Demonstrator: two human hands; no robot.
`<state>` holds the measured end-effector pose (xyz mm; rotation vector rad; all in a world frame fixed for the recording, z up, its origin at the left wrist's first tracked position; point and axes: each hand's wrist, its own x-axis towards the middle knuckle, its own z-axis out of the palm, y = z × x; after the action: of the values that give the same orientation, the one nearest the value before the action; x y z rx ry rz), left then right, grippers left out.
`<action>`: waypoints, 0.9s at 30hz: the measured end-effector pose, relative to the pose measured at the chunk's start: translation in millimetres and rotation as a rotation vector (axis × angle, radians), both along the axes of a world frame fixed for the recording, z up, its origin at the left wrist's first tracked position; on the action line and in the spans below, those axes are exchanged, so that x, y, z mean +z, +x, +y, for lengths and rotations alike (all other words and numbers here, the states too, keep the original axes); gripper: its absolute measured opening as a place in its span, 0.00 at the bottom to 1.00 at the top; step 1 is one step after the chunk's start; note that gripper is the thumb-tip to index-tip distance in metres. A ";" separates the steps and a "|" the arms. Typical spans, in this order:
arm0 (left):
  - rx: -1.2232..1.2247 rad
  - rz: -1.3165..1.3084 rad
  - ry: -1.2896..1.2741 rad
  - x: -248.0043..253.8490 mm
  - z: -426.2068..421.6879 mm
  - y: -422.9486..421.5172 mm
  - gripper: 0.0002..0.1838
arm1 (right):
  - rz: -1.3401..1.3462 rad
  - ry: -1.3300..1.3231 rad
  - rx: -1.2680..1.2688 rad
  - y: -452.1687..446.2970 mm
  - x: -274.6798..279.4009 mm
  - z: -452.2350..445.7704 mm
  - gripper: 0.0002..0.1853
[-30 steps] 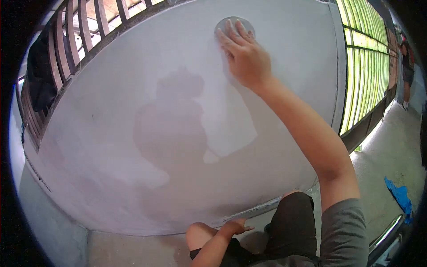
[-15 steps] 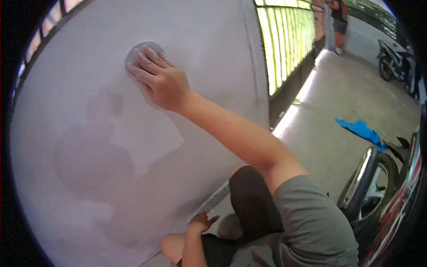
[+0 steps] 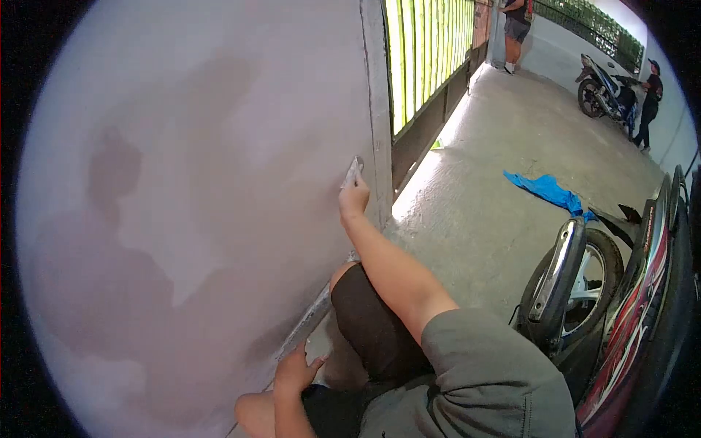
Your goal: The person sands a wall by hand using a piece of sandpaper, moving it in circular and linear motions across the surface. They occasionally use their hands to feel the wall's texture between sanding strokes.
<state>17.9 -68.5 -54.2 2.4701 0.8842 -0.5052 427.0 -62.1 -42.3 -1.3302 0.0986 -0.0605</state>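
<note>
Covering everything to my left, a smooth, pale grey wall (image 3: 212,168) carries soft dark shadows. My bent left knee (image 3: 255,415) is low against it. Just above, my left hand (image 3: 293,371) is held loosely, thumb standing apart from the fingers; I can't tell whether the fingertips touch the rough grey ledge (image 3: 310,318) running along the wall's foot. My right leg, in dark brown-black cloth shorts (image 3: 376,321), is bent beside that ledge.

Higher up, near the wall's right edge, my right hand (image 3: 355,196) is closed on a thin, flat, grey piece (image 3: 358,161), turned nearly edge-on and pointing upward. My fingers and thumb are clamped together along it, the fingers whitish. Whether it touches the wall, I can't tell.

Just right of the grip is a narrow grey post (image 3: 375,87), then a dark-framed metal gate (image 3: 431,62) with bright yellow-green between its bars. My grey short sleeve (image 3: 489,358) fills the lower middle. Farther off, a person in dark top and grey shorts (image 3: 517,31) stands by the gate's far end.

On the grey concrete floor (image 3: 467,241) lies a crumpled, bright blue sheet (image 3: 546,188). Beyond it stands a dark blue motorcycle (image 3: 606,91), and beside that a person in dark clothes and cap (image 3: 650,102). Close on my right stands a red, white and black motorcycle (image 3: 634,321), its silver-and-black exhaust (image 3: 557,277) beside the spoked wheel.
</note>
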 end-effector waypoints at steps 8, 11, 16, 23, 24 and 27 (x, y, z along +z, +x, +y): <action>0.045 -0.080 -0.017 -3.1 2.9 -6.6 0.42 | 0.247 0.075 0.053 14.1 -43.3 -8.6 0.25; 0.056 -0.062 -0.020 -4.8 3.9 -4.9 0.41 | 0.126 0.078 0.081 17.4 -40.2 -1.8 0.25; 0.065 0.000 -0.038 -7.4 5.1 -2.3 0.41 | 0.122 0.168 -0.096 29.3 -46.7 8.1 0.23; 0.045 0.000 -0.016 -2.6 4.2 -1.8 0.38 | 0.375 0.133 -0.105 15.5 -25.4 5.8 0.23; 0.044 0.016 -0.005 -4.4 2.3 -1.2 0.38 | 0.322 0.236 -0.076 12.3 -26.9 11.0 0.24; 0.052 -0.059 -0.034 -15.0 6.1 -3.6 0.40 | 0.215 0.321 -0.054 15.5 -32.3 16.8 0.25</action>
<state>14.3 -62.4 -69.2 2.4117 0.9058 -0.4235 442.5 -45.3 -74.6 -1.0102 0.3135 0.0513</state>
